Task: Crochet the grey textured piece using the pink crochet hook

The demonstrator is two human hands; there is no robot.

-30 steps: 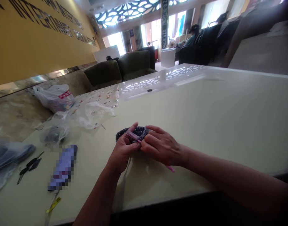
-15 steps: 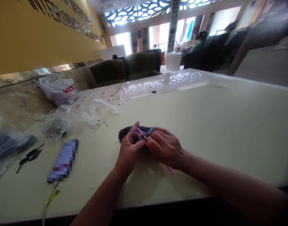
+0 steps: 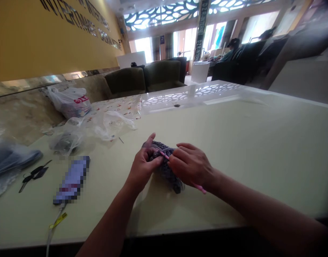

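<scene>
Centre of frame: my left hand (image 3: 141, 167) is pinching grey crocheted piece (image 3: 169, 177), one finger pointing up; my right hand (image 3: 192, 166), fingers curled, is gripping pink hook (image 3: 165, 155).

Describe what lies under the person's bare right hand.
A slim pink crochet hook emerges on both sides of the right hand, its middle covered. Dark grey crocheted yarn fabric shows beside it, above the pale, smooth tabletop. Whatever the palm hides cannot be seen.

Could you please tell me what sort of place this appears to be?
Probably an internet café or similar shared lounge: the pillar bears the word INTERNET, dark padded seats stand beyond the pale table, and a person sits near a far desk.
</scene>
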